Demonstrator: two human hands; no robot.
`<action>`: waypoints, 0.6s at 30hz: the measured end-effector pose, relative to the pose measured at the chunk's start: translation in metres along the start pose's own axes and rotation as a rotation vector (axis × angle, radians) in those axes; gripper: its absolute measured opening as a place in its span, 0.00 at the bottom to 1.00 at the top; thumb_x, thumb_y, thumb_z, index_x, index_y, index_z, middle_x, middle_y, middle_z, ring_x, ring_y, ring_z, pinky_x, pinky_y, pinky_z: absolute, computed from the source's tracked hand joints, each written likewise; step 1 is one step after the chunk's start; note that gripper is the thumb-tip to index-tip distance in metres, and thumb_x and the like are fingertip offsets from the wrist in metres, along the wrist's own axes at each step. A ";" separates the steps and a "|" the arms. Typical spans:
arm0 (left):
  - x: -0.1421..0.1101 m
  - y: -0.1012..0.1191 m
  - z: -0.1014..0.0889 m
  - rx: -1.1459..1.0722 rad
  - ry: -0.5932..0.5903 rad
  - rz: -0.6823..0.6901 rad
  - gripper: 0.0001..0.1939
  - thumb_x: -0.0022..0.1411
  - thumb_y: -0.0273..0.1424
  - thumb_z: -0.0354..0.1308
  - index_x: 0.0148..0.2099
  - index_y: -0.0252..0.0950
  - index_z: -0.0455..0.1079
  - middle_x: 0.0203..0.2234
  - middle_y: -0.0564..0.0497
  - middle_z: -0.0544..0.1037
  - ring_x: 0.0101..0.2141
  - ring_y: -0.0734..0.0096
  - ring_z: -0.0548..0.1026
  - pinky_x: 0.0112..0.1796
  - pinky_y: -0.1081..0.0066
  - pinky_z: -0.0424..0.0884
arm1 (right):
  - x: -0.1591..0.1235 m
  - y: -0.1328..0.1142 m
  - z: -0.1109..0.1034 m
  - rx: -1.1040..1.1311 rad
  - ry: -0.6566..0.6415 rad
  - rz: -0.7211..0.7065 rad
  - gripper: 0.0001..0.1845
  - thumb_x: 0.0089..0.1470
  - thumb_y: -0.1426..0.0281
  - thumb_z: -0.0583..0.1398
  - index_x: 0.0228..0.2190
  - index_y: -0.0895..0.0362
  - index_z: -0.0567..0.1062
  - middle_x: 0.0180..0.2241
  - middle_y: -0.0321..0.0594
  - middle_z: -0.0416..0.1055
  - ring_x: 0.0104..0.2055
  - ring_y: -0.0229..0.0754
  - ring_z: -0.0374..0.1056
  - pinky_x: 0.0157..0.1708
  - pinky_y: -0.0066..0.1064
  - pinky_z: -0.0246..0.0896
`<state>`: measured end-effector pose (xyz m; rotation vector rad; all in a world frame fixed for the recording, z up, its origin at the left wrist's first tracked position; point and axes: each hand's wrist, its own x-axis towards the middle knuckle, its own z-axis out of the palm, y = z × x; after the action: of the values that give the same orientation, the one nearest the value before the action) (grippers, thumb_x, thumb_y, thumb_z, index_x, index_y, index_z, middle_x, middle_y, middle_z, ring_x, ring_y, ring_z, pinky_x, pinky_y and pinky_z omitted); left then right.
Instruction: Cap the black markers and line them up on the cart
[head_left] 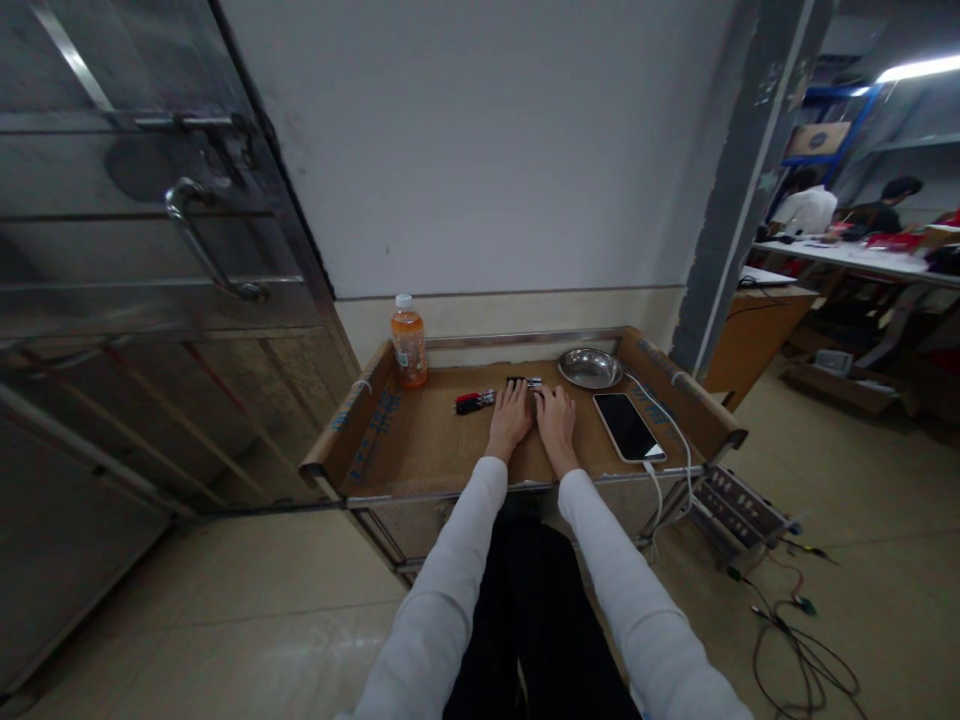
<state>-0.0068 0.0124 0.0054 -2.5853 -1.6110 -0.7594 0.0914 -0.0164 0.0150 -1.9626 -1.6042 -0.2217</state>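
Note:
My left hand [512, 412] rests on the cardboard-lined top of a cart [427, 440], fingers stretched forward. Its fingertips touch or lie right beside a small group of slim black and silver pieces [534, 382], too small to name surely. Close on the right, my right hand [556, 416] lies with its fingers extended too, fingertips near the same pieces; whether anything is under them is hidden. Left of my hands is a small bundle of red and black pen-like pieces [474, 402] with silver ends.
An orange drink bottle [409, 345] stands at the back left. At the right are a round metal dish [590, 368] and a phone [628, 427] with a white cable [679, 432]. Raised cardboard sides edge the cart. Dark cables [799, 640] lie on the floor; people sit far right.

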 end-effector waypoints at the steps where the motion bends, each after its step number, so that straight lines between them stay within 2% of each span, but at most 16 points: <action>1: 0.000 0.000 0.000 -0.001 0.000 -0.005 0.25 0.64 0.26 0.43 0.63 0.34 0.55 0.61 0.41 0.61 0.63 0.59 0.55 0.60 0.56 0.51 | 0.000 0.000 0.000 0.003 0.001 -0.005 0.16 0.63 0.67 0.48 0.45 0.55 0.73 0.41 0.46 0.69 0.43 0.43 0.63 0.44 0.33 0.52; 6: -0.003 0.004 -0.004 0.048 0.043 -0.035 0.20 0.64 0.26 0.44 0.58 0.32 0.60 0.54 0.38 0.68 0.55 0.56 0.64 0.56 0.56 0.57 | 0.002 0.000 0.000 0.031 0.015 -0.012 0.15 0.63 0.68 0.49 0.44 0.55 0.74 0.42 0.45 0.68 0.44 0.42 0.63 0.43 0.32 0.52; 10: -0.005 0.007 -0.009 0.091 0.014 -0.023 0.15 0.64 0.29 0.49 0.52 0.33 0.65 0.51 0.37 0.68 0.52 0.53 0.65 0.53 0.55 0.59 | 0.001 0.001 0.001 0.056 0.031 -0.007 0.15 0.62 0.69 0.50 0.44 0.56 0.74 0.43 0.46 0.68 0.44 0.42 0.63 0.43 0.32 0.53; 14: -0.007 0.007 -0.012 0.074 0.000 0.018 0.10 0.66 0.32 0.48 0.45 0.34 0.67 0.47 0.41 0.71 0.49 0.58 0.68 0.52 0.59 0.60 | 0.000 0.003 0.000 0.084 0.053 0.022 0.15 0.62 0.70 0.50 0.43 0.56 0.74 0.42 0.46 0.68 0.43 0.42 0.63 0.43 0.32 0.53; 18: -0.009 0.008 -0.016 0.053 0.078 -0.047 0.11 0.68 0.31 0.44 0.45 0.33 0.65 0.42 0.42 0.74 0.45 0.63 0.71 0.51 0.62 0.61 | -0.001 0.003 -0.002 0.082 0.099 0.068 0.15 0.61 0.71 0.50 0.43 0.57 0.74 0.42 0.47 0.68 0.43 0.43 0.64 0.43 0.33 0.54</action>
<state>-0.0094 -0.0036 0.0180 -2.4578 -1.6517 -0.7991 0.0946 -0.0191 0.0149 -1.9097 -1.4588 -0.2200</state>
